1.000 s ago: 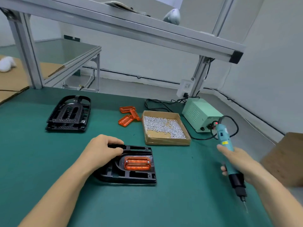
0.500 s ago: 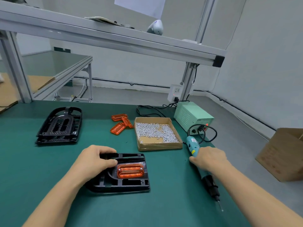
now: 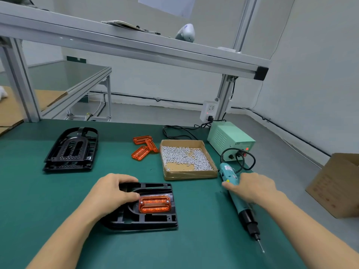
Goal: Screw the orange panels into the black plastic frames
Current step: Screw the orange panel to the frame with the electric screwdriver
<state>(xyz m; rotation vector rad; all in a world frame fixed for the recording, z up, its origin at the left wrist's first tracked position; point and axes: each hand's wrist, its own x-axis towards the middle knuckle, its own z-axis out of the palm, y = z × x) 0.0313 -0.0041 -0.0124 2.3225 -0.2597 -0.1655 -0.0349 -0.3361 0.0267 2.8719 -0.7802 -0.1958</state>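
Observation:
A black plastic frame [image 3: 155, 220] lies flat on the green table in front of me, with an orange panel [image 3: 154, 204] seated in it and two screw heads visible at the panel's top corners. My left hand [image 3: 111, 193] grips the frame's top-left edge, thumb beside the panel. My right hand [image 3: 252, 188] holds a teal electric screwdriver [image 3: 228, 174] that lies on the table, tip toward me. Three loose orange panels [image 3: 144, 147] lie farther back. Two stacked black frames [image 3: 71, 150] sit at the left.
A cardboard tray of screws [image 3: 187, 176] stands between the loose panels and the screwdriver. Behind it is a green power supply [image 3: 231, 139] with a black cable. An aluminium shelf beam [image 3: 136, 49] runs overhead. A cardboard box [image 3: 336, 185] stands off the table's right edge.
My right hand has brought the screwdriver down from mid-air and laid it on the table right of the frame. My left hand has stayed on the frame.

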